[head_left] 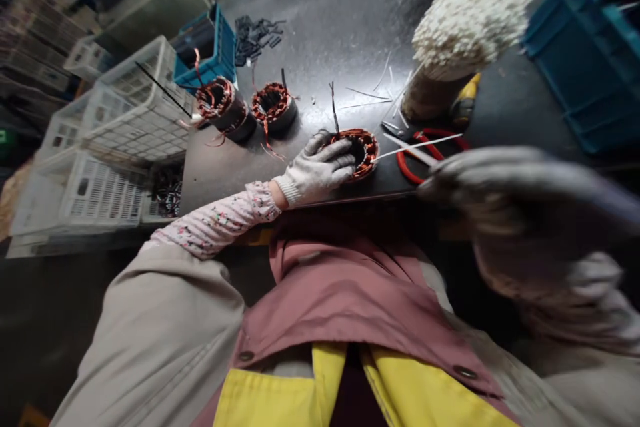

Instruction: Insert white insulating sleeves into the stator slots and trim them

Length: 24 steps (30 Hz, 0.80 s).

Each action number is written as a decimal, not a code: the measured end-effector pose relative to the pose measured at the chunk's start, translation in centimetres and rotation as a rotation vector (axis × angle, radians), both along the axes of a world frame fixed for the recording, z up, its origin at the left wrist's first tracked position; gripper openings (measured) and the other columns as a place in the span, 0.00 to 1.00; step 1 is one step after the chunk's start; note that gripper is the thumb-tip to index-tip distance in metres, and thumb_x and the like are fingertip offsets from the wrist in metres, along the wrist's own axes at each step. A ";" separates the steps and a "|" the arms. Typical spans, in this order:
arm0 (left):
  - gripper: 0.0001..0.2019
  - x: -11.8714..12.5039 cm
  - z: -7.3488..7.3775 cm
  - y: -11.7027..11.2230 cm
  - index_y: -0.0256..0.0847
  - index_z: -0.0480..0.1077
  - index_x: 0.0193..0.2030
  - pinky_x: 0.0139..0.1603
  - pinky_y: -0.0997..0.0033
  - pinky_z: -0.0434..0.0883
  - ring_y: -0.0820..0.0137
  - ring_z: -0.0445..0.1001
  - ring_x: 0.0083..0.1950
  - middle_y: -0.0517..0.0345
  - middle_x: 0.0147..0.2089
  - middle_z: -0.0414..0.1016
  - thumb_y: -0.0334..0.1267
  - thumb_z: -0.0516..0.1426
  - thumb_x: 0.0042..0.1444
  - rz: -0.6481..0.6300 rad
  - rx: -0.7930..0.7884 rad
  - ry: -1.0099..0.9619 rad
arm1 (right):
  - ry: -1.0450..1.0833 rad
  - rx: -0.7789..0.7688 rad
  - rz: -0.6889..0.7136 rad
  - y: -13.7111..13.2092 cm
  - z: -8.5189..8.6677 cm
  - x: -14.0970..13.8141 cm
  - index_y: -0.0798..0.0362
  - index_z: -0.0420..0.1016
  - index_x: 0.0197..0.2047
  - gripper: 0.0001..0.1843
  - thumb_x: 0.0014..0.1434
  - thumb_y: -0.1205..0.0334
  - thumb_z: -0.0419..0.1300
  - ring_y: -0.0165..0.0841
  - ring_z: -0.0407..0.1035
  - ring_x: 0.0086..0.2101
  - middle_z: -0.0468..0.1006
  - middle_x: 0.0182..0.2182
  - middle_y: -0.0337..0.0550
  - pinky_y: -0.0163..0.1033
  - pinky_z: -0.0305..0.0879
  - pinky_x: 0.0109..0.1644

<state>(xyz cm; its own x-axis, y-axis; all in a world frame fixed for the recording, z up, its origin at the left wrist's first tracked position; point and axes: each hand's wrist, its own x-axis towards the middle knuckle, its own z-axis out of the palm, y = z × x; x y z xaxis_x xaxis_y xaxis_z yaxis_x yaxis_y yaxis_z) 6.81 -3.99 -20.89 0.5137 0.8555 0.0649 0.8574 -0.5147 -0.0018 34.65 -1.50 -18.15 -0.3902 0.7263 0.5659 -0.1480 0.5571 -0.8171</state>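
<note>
The copper-wound stator is held near the front edge of the dark worktable, its opening turned upward. Its left side is gripped by the gloved left hand, the fingers curved close together over the windings, apparently so that the ring is steadied against the tabletop. A dark lead is left standing from its far side. From the right rim a white strand is stretched above red-handled scissors. Beyond these, the gloved right hand is badly blurred; whether anything is pinched in it cannot be made out.

A thick bundle of white strands is stood upright just behind the scissors, probably for easy reach, with a yellow handle beside it. Two more wound stators are set to the left, near a small blue bin and scattered black pieces.

The metal-looking surface is scuffed and shines under the light. A large blue crate is placed at the right; white plastic baskets are stacked at the left, in a dim, workshop-like room.
</note>
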 end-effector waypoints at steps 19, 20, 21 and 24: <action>0.17 2.0 -1.6 1.5 0.39 0.71 0.53 0.70 0.46 0.54 0.60 0.72 0.57 0.49 0.52 0.77 0.42 0.59 0.59 0.220 -0.006 -0.209 | -0.124 -0.077 0.064 -4.7 -9.7 -1.2 0.49 0.76 0.42 0.07 0.61 0.68 0.60 0.34 0.78 0.44 0.82 0.43 0.45 0.39 0.78 0.50; 0.17 2.0 -1.6 1.5 0.39 0.70 0.54 0.70 0.46 0.54 0.60 0.72 0.57 0.49 0.52 0.77 0.42 0.59 0.59 0.218 -0.007 -0.211 | -0.126 -0.080 0.065 -4.6 -9.6 -1.2 0.49 0.76 0.42 0.07 0.61 0.68 0.60 0.34 0.78 0.44 0.82 0.43 0.45 0.39 0.78 0.50; 0.18 2.0 -1.6 1.5 0.39 0.70 0.54 0.70 0.46 0.54 0.59 0.71 0.57 0.49 0.52 0.77 0.42 0.59 0.59 0.216 -0.010 -0.210 | -0.127 -0.081 0.067 -4.6 -9.5 -1.2 0.49 0.76 0.42 0.07 0.61 0.68 0.60 0.34 0.78 0.43 0.82 0.43 0.45 0.39 0.78 0.50; 0.20 1.9 -1.6 1.6 0.37 0.69 0.56 0.70 0.45 0.54 0.58 0.70 0.58 0.48 0.52 0.76 0.42 0.60 0.58 0.210 -0.029 -0.198 | -0.128 -0.069 0.068 -4.8 -9.0 -0.9 0.49 0.76 0.43 0.09 0.60 0.70 0.61 0.34 0.78 0.44 0.82 0.43 0.44 0.39 0.78 0.50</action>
